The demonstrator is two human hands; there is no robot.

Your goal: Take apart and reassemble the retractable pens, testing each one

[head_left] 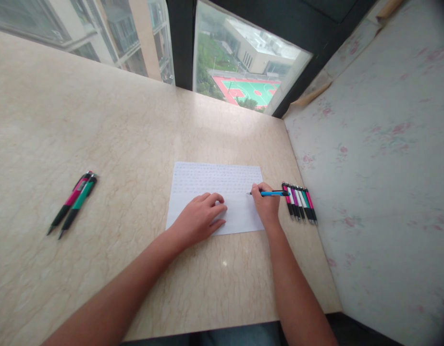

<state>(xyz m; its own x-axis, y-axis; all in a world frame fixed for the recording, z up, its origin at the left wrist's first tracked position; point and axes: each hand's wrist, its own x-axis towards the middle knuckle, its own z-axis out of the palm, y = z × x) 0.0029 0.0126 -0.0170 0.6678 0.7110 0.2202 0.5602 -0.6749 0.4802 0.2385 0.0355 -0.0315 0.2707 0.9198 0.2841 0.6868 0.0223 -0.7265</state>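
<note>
A white sheet of paper (pixel 240 216) lies on the stone surface, its upper half covered with rows of small handwriting. My left hand (pixel 203 214) rests on the paper's lower left part, palm down, fingers apart and slightly bent, holding nothing. Near the sheet's right edge, my right hand (pixel 267 204) is closed around a blue ballpoint pen (pixel 272 193). The pen lies nearly level in the view, its tip pointing left at the end of the lowest written row. Whether the tip touches the paper I cannot tell.
Several pens (pixel 299 202) in pink, purple, white and green lie in a row right of the paper, by the flowered wall (pixel 380 168). A pink pen (pixel 70 199) and a green pen (pixel 78 204) lie far left. A dark-framed window (pixel 184 45) borders the marble-patterned surface (pixel 128 134).
</note>
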